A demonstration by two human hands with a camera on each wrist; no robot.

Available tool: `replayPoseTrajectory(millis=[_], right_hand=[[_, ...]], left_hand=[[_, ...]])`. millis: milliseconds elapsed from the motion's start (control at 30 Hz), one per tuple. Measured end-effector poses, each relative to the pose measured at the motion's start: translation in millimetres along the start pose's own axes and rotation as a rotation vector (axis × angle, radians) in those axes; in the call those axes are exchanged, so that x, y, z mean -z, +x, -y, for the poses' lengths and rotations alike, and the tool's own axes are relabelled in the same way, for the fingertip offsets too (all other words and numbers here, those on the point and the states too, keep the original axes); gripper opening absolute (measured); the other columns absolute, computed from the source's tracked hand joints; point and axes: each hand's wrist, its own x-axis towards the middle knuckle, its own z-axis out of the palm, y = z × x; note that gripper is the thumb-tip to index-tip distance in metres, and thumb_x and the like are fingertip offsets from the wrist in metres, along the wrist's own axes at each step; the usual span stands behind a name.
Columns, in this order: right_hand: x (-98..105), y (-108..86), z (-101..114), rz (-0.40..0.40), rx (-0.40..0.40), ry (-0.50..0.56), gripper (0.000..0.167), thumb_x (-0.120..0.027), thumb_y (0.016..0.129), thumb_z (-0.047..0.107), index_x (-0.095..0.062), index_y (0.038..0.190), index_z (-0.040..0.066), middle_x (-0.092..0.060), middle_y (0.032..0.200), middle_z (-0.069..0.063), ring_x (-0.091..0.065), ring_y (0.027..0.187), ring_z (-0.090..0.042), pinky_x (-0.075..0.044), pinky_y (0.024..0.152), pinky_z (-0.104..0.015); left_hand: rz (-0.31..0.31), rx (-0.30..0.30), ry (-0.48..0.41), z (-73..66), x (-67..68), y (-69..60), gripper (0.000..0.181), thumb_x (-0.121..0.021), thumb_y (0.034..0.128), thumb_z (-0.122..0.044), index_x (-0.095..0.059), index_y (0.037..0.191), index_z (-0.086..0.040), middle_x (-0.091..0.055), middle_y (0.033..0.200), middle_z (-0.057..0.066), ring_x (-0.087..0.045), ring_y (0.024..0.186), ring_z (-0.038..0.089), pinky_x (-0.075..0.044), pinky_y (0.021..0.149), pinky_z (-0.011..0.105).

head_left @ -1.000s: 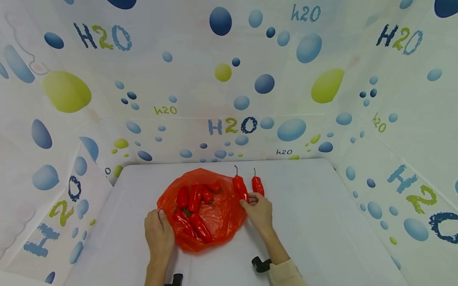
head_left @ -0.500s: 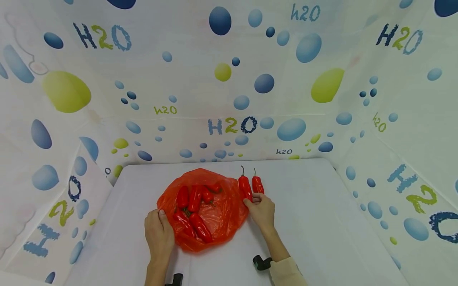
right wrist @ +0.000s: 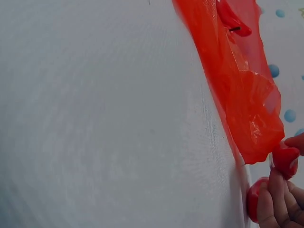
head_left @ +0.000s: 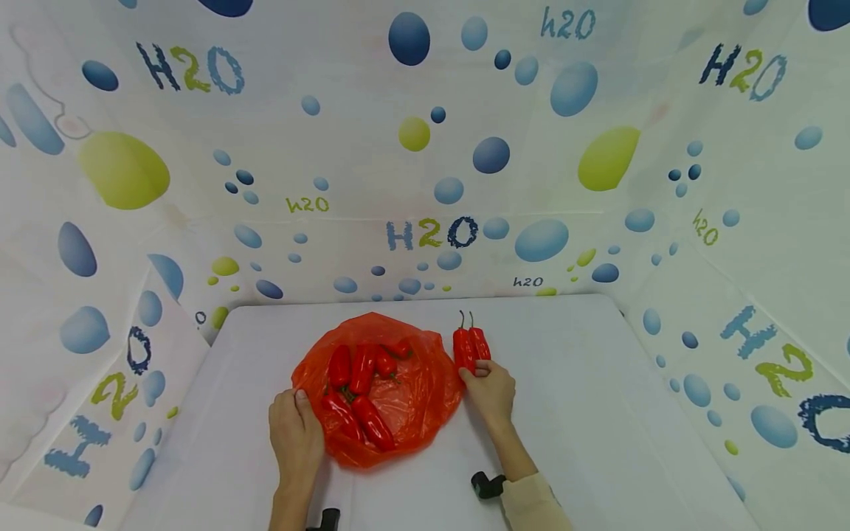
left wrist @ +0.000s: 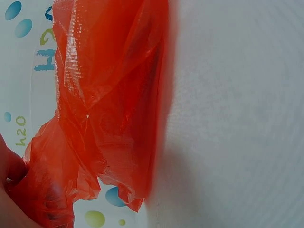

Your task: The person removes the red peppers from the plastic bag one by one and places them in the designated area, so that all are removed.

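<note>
On the left, the person's left hand [head_left: 295, 428] pinches the near left edge of a red plastic bag [head_left: 425, 417], thumb on top, the plastic gathered in its grip. A black fitting [head_left: 327, 520] shows beside that forearm. The bag sits on the white table [head_left: 598, 413], its mouth spread wide, and several red peppers [head_left: 373, 422] lie inside, mostly in its left half, well apart from the right hand's grip. Just beside the bag's right edge, the right hand [head_left: 491, 391] pinches one long pepper [head_left: 464, 346] by its lower end, between thumb and fingers, the stem pointing away from the person. Close on its right lies a second loose pepper [head_left: 481, 344], its lower end hidden behind the fingers; whether they touch it, I can't tell. Another black fitting [head_left: 487, 485] sits by the right forearm, above a pale sleeve [head_left: 534, 503].
</note>
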Motion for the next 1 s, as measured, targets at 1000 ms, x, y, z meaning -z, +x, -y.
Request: replayPoseTrajectory(millis=[1000], right_hand=[[9,8.4,-13,-0.103,0.021,-0.208,0.031,-0.088,0.084,0.027,-0.080,0.103,0.003,-0.078,0.084,-0.010,-0.075,0.079,-0.029,-0.059,0.071,-0.049]], left_hand=[[-0.004,-0.009,-0.009,-1.0,0.8,-0.1,0.021,-0.048,0.1093,-0.009,-0.058,0.106,0.008,-0.056,0.091,0.020,-0.049,0.087,0.032,-0.032,0.076,0.037]])
